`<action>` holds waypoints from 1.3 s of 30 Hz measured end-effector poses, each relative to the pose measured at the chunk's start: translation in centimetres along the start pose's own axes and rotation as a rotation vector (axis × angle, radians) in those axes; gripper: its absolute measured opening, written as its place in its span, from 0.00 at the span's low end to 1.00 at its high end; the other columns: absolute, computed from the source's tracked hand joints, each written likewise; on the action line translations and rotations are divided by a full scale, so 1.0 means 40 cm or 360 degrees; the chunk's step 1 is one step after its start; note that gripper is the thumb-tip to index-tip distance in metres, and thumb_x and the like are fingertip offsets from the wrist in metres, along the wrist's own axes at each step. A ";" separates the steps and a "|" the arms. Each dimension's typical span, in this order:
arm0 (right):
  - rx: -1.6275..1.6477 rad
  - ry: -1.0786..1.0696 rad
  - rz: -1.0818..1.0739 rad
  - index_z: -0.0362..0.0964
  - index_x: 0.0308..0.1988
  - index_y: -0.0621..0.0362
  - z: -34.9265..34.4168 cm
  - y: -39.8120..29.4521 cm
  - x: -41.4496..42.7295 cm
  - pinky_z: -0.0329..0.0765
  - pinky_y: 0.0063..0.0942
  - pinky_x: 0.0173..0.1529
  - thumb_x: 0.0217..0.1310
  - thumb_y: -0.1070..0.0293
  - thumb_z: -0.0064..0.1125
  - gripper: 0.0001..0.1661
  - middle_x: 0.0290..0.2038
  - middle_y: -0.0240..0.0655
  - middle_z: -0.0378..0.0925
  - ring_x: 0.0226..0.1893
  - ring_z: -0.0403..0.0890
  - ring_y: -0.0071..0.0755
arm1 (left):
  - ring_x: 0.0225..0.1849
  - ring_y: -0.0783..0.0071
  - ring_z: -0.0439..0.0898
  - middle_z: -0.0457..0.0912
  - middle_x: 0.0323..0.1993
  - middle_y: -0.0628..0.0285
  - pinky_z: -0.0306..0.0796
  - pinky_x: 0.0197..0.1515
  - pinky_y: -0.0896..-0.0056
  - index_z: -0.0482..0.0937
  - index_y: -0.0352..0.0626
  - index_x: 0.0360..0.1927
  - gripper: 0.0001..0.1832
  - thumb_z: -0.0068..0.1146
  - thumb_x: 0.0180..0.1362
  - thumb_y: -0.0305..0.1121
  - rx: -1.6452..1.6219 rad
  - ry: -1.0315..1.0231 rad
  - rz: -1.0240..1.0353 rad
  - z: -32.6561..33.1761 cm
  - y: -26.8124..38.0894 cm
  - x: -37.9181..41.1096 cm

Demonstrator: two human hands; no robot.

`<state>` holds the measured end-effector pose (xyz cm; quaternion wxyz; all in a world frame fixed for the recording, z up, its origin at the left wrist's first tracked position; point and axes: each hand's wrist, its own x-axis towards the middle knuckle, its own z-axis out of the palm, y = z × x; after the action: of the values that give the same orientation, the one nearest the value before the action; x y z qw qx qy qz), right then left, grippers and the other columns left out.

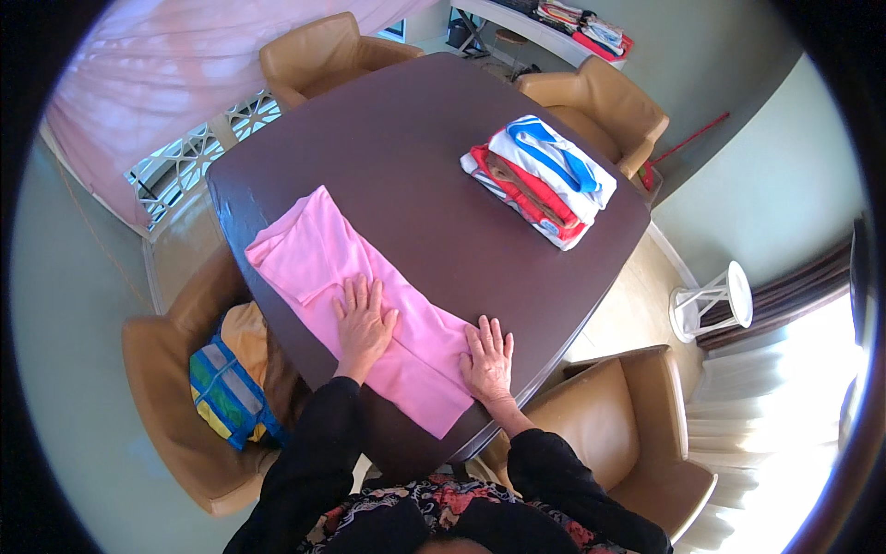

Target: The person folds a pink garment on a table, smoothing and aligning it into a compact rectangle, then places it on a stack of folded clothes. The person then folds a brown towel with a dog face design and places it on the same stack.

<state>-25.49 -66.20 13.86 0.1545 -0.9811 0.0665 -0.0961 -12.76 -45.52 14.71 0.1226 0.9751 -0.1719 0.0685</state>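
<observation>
A pink garment [408, 325], folded into a long strip, lies flat across the near left part of the dark brown table [415, 138]. My left hand [363, 329] rests palm down on the middle of the cloth, fingers apart. At the garment's right edge, my right hand [488, 360] presses flat, with its fingertips on or just beyond the fabric's border. Neither hand grips anything. Farther back on the right, a stack of folded clothes [540, 183] sits on the table. A white piece with blue trim is on top, with red and brown fabric below.
Tan leather armchairs surround the table, one close by on the right [609, 415]. The left armchair [159, 388] holds a multicoloured bundle of cloth [228, 381]. More folded clothes [595, 31] lie on a white desk [512, 17] at the back. A white stool [737, 294] stands to the right.
</observation>
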 end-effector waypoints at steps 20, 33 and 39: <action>-0.0134 0.0021 -0.0011 0.62 0.61 0.51 0.007 -0.011 -0.002 0.47 0.55 0.68 0.54 0.59 0.52 0.33 0.66 0.43 0.57 0.68 0.53 0.49 | 0.71 0.48 0.47 0.55 0.68 0.51 0.41 0.67 0.35 0.62 0.45 0.65 0.34 0.49 0.57 0.51 -0.0250 0.0063 -0.0018 -0.010 -0.026 0.005; -0.0111 0.0001 -0.0002 0.63 0.60 0.51 0.006 -0.014 -0.005 0.47 0.55 0.68 0.53 0.60 0.52 0.32 0.66 0.43 0.57 0.67 0.54 0.48 | 0.71 0.48 0.47 0.56 0.68 0.51 0.41 0.67 0.35 0.63 0.45 0.64 0.33 0.50 0.57 0.49 -0.0251 0.0079 -0.0040 -0.012 -0.019 0.008; -0.0078 0.0009 -0.0017 0.63 0.60 0.52 0.009 -0.014 -0.006 0.46 0.55 0.68 0.53 0.60 0.52 0.33 0.66 0.43 0.57 0.67 0.54 0.49 | 0.71 0.49 0.48 0.56 0.68 0.52 0.42 0.66 0.36 0.63 0.46 0.64 0.33 0.50 0.57 0.49 -0.0190 0.0069 -0.0067 -0.002 -0.018 0.014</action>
<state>-25.59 -65.55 13.67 0.1296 -0.9846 0.0640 -0.0979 -12.01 -45.02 14.71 0.1856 0.9677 -0.1525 0.0766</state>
